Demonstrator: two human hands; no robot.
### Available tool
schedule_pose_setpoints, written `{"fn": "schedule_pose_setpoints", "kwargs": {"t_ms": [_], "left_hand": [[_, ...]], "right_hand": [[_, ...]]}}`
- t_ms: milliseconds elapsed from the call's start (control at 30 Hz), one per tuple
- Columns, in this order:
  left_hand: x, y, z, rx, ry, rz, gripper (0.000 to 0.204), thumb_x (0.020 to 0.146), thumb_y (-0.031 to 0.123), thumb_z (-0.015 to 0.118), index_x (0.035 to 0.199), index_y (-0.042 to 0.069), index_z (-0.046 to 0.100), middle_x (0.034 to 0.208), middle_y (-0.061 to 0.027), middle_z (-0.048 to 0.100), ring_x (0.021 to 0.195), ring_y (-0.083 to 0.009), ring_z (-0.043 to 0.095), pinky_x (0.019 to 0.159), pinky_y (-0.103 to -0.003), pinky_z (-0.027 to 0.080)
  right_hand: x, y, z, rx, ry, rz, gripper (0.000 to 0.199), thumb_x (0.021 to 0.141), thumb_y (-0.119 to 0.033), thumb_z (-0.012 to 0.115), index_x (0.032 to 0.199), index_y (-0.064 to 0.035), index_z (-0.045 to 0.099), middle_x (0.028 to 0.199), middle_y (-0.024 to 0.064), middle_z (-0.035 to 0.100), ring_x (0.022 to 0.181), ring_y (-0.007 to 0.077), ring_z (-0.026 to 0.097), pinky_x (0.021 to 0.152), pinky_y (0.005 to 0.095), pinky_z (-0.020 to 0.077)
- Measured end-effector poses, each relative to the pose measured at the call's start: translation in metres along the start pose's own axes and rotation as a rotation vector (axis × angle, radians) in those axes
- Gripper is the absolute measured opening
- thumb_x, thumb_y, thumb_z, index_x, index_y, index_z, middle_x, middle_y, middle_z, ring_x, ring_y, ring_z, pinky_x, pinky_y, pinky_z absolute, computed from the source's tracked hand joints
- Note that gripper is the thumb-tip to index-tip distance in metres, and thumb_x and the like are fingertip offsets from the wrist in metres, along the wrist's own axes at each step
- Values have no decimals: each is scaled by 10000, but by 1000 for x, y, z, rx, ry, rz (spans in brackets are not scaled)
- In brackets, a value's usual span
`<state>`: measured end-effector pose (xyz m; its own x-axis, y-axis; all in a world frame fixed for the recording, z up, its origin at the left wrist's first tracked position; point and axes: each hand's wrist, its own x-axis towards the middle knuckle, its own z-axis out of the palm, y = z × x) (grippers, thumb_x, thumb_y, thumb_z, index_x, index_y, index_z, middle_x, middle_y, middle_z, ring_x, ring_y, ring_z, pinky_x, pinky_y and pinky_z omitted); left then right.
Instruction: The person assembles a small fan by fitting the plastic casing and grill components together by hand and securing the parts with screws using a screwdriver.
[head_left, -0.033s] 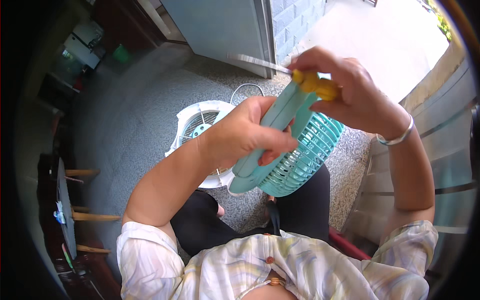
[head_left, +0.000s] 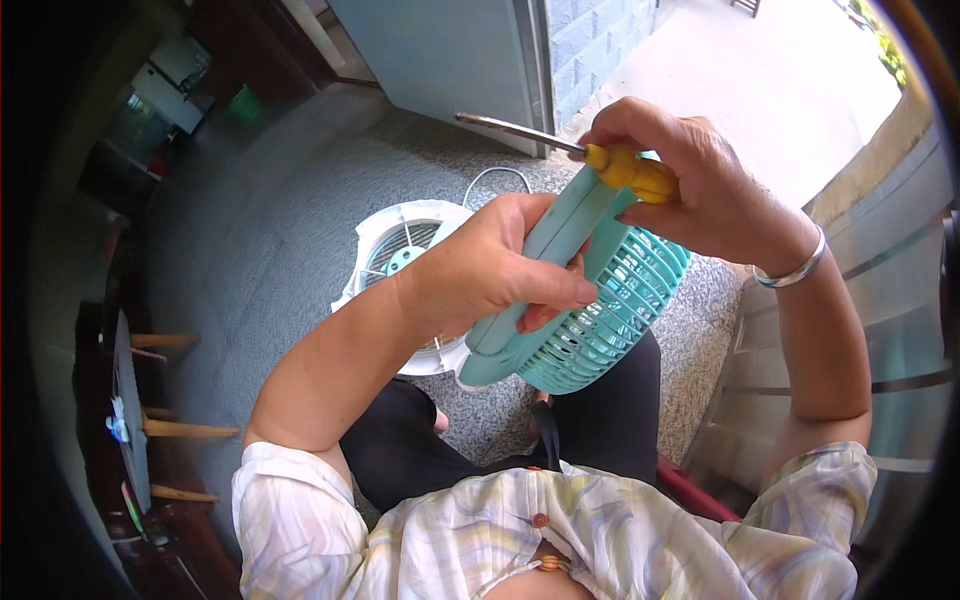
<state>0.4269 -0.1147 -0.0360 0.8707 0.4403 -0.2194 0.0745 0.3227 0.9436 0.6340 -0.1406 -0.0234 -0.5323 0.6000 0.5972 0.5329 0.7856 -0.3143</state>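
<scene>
A turquoise fan (head_left: pixel 600 320) with a ribbed grille is held tilted over my lap. My left hand (head_left: pixel 510 265) is closed round its smooth, thick edge, with the thumb lying across the near side. In my right hand (head_left: pixel 680 160), at the fan's upper end, the fingers close on a screwdriver (head_left: pixel 635 173) with a yellow handle. Its metal shaft points left and slightly up, and the tip touches nothing. On the floor beyond my left forearm lies a white round housing (head_left: pixel 385 225) with a turquoise hub; my arm and the fan hide part of it.
A thin pale cable (head_left: pixel 490 170) curves on the speckled floor behind the housing. A grey door (head_left: pixel 440 70) stands at the far side, beside a bright doorway. At the left is a stool with wooden legs (head_left: pixel 190 432). A green bin (head_left: pixel 243 104) stands farther back.
The screwdriver's shaft was blurred and now shows sharply, with its tip slightly lower. Both hands keep their hold, and the fan has hardly moved.
</scene>
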Motion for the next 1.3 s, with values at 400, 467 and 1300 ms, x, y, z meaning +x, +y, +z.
{"fn": "schedule_pose_setpoints", "kwargs": {"t_ms": [400,467,1300], "left_hand": [[-21,-10,2,1084,324,482,329,866,163,522,1124,-28,453,905,-157,592,840,-301,600,750,-372,459],[-21,-8,1,1063,301,446,289,849,145,529,1051,-48,454,845,-209,572,811,-366,583,724,-409,458],[-92,17,-63,-347,407,353,85,737,102,530,788,51,485,646,-29,472,558,-133,492,544,-273,441]], "right_hand": [[7,3,6,-71,-125,48,489,651,-41,737,1033,-95,437,892,116,620,820,309,632,704,337,525],[7,4,7,-58,-114,71,477,652,-65,742,1029,-94,450,895,109,614,828,301,626,726,338,518],[103,-52,15,-63,340,-33,361,714,-91,691,997,-7,481,891,130,571,823,253,595,727,292,487]]}}
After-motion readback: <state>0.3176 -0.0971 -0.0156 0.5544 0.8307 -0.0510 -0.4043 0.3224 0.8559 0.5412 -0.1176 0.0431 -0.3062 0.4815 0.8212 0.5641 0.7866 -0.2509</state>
